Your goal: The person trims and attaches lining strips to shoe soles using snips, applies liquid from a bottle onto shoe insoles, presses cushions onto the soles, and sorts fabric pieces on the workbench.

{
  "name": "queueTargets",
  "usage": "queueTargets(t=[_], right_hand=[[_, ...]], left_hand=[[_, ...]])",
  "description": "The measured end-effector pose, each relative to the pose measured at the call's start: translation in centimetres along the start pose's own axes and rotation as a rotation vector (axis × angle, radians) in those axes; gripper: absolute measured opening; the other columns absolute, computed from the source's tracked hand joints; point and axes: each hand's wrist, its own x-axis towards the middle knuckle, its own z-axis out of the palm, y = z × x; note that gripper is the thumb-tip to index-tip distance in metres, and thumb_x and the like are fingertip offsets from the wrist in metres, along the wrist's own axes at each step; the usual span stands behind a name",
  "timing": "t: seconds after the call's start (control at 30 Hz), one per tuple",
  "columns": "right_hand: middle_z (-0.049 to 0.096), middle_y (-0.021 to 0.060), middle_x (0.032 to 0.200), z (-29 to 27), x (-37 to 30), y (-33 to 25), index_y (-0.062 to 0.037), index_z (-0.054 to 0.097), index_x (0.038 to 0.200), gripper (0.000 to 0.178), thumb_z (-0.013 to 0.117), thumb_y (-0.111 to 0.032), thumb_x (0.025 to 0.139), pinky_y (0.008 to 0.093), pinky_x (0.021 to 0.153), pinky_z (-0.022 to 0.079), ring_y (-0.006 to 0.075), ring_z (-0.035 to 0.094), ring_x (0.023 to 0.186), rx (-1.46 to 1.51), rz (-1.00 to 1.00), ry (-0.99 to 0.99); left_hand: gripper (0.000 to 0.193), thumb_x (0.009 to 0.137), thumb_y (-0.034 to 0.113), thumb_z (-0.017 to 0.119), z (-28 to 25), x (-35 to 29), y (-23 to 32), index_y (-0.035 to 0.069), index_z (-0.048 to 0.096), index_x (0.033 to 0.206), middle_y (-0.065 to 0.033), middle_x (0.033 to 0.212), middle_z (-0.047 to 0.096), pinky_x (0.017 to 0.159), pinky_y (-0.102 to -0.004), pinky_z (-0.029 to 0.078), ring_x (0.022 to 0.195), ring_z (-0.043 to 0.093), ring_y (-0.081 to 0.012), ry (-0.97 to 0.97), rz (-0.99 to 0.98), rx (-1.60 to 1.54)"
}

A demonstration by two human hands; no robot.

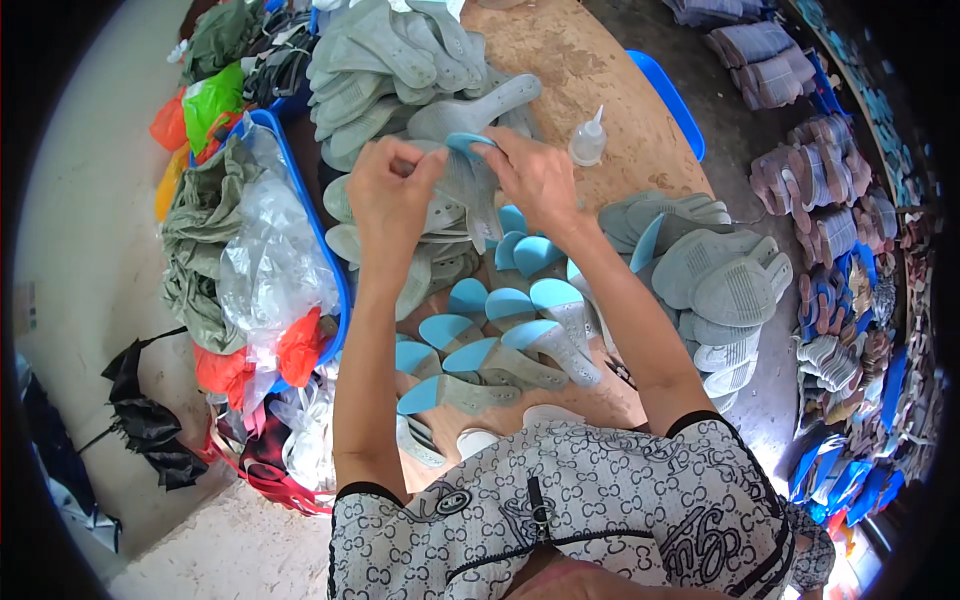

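Observation:
Both my hands are raised in front of a heap of grey insoles. A rounded light-blue pad is pinched in the fingers of my right hand. Close to the pad's left edge, my left hand has thumb and fingertips pressed together; whatever lies between them is too small to make out. Just beyond the pad, one grey insole lies on the heap. Below my hands are loose blue pads. Several insoles with blue ends lie in overlapping rows nearer to me.
A clear nozzle bottle stands on the brown table right of my hands. More grey insoles are stacked at the right. Left of the table, a blue bin holds plastic bags and cloth. Bundled footwear pieces line the far right.

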Motion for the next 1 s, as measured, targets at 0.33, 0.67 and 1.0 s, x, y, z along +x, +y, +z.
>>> queueTargets(t=[0.33,0.67,1.0], right_hand=[[0.056,0.0176,0.062,-0.7,-2.4,4.1,-0.0017,0.064,0.086,0.022,0.063,-0.024,0.091,0.0403,0.051,0.043,0.0310,0.055,0.052,0.052,0.265,0.150],[0.056,0.0145,0.061,-2.0,-4.4,3.6,-0.0024,0.063,0.083,0.022,0.063,-0.024,0.089,0.0372,0.052,0.043,0.0261,0.054,0.053,-0.014,0.481,0.134],[0.062,0.0025,0.076,-10.2,-5.5,-7.5,-0.0040,0.066,0.103,0.018,0.064,-0.018,0.092,0.0278,0.056,0.045,0.0120,0.056,0.065,0.147,0.336,0.038]], left_hand=[[0.019,0.080,0.008,0.075,-4.7,-5.1,-1.8,0.002,0.058,0.076,-0.0012,0.071,0.058,0.051,-0.0207,0.046,0.057,0.052,-0.0049,0.009,-0.202,-0.256],[0.018,0.084,0.003,0.071,-12.6,-10.6,-4.4,0.007,0.054,0.076,0.0019,0.070,0.054,0.052,-0.0202,0.038,0.058,0.047,-0.0046,0.462,-0.249,-0.460],[0.016,0.089,-0.002,0.060,-15.8,-16.6,-4.3,0.005,0.052,0.076,-0.0048,0.084,0.058,0.078,-0.0290,0.049,0.082,0.056,-0.0129,0.268,-0.313,-0.631]])
